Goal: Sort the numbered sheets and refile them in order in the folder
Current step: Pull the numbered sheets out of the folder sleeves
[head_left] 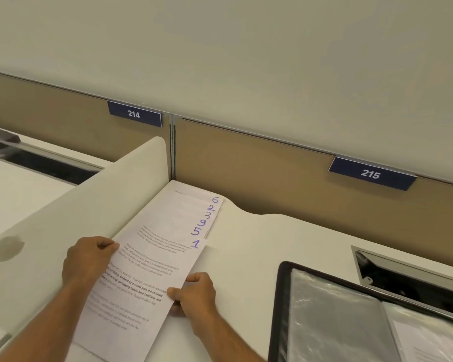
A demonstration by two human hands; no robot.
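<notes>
Sheets (pixel 152 259) fanned in a long overlapping row on the counter (pixel 259 257), running from the near left edge back to the corner by the side divider (pixel 89 205). Handwritten purple numbers show down the right margins: 6, 2, 3, 9, 5, 1 from far to near. Out of order, so sorting looks barely begun.

Left hand (pixel 87 259): its grip is closed on the left edge of a sheet, thumb on top, fingers curled under. Right hand (pixel 196 296): pinching the right edge of a near sheet, thumb on the face, fingers tucked beneath. Whether both hold the same sheet is hard to tell; edges blur together.

Folder (pixel 351 317) lies open at lower right, well apart from the sheets; black rim, glossy clear sleeves with crinkled glare, one printed page visible inside a sleeve.

Risks:
- Thin paper on a smooth counter: lifting one sheet could drag its neighbours and collapse the fan, hiding the numbers.
- 6 and 9 could be misread for each other if a sheet gets turned.
- Sheets lie close against the divider; a sideways tug could buckle or crease an edge.
- Slick, floppy sleeves could catch a corner on refiling.

Textures: matte white paper, printed grey and bold black text; off-white matte counter; tan fabric back panel (pixel 246 165).
</notes>
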